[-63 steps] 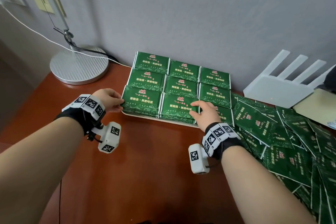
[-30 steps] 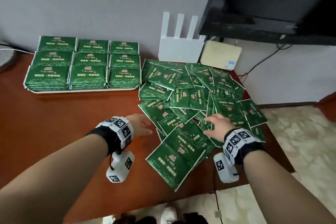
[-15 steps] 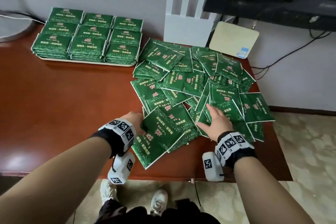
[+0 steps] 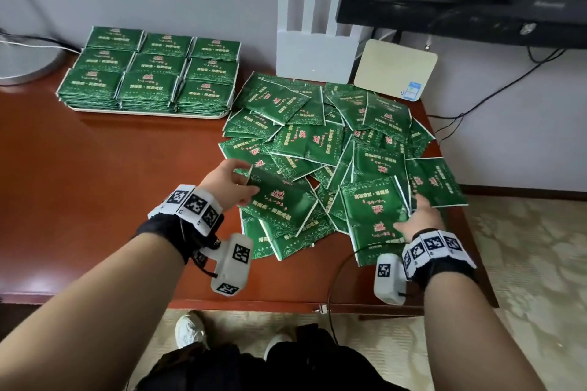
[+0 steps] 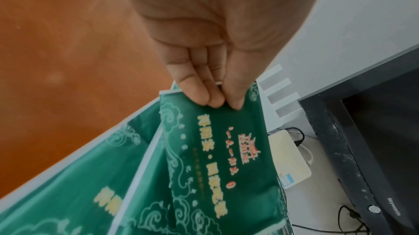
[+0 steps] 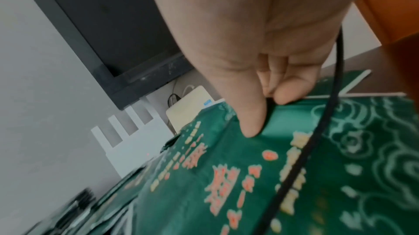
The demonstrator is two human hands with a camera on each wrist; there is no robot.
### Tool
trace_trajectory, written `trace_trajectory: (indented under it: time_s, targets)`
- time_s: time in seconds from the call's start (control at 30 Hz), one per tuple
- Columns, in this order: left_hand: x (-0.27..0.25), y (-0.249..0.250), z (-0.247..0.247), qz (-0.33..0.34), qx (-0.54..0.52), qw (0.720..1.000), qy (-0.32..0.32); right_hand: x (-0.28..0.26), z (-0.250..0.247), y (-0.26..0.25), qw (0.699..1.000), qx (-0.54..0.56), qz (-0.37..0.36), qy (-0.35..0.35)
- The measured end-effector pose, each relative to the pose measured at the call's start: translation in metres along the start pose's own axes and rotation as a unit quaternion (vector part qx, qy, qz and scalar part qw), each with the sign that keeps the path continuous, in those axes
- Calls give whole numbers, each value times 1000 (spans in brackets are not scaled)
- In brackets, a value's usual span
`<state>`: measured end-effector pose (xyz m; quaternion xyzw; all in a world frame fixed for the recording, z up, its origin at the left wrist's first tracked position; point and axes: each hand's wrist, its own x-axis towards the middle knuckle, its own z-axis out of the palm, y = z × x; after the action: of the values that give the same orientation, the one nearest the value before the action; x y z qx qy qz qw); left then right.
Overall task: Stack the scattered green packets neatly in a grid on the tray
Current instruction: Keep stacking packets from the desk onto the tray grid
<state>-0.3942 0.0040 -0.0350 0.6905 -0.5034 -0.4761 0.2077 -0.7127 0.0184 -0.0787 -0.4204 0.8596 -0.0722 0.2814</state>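
Now each hand (image 4: 228,182) (image 4: 419,220) pinches a packet (image 4: 279,200) (image 4: 374,206) edge.

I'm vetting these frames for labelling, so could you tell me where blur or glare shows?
Head view: sharp, with glare on the table. Left wrist view: held packet readable, slightly soft. Right wrist view: motion-smeared, packet print blurred.
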Motion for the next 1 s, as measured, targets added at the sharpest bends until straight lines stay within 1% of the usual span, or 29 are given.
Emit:
trace_trajectory:
  time_s: [0.1,0.17,0.27,0.33,0.4,0.5,0.57,0.63,0.67,0.73,0.8,0.87,1.0]
  targets:
    - [-3,-5,8,9,-21,1000,13,-5,-6,4,999,35,-16,11]
    - [-5,-6,10,19,-15,1000,19,-10,-10,3,995,83,-55,14]
    - [-8,-6,13,16,5,1000,23,-24,-9,-1,971,204,-121,24]
    - [-10,-8,14,12,14,999,40,-32,-6,-7,953,266,-143,25]
    - [-11,-12,16,7,29,998,60,-39,-1,-12,954,246,-169,25]
    - [-15,-18,18,-11,55,995,81,-41,8,-13,972,125,-197,20]
    - [-16,-22,17,-14,90,991,96,-41,15,-13,977,85,-193,29]
    - [-18,-24,17,-15,117,987,108,-42,19,-14,977,86,-190,46]
    - [-17,-25,16,-15,114,987,111,-43,19,-15,975,93,-193,57]
    - [-17,-27,16,-16,85,990,111,-43,19,-17,968,126,-201,80]
    - [-17,-29,17,-19,53,992,114,-42,19,-19,964,146,-205,84]
    - [-15,-34,18,-25,35,993,114,-42,21,-21,971,127,-194,58]
    - [-16,-43,21,-58,53,992,98,-41,34,-20,983,91,-157,-5]
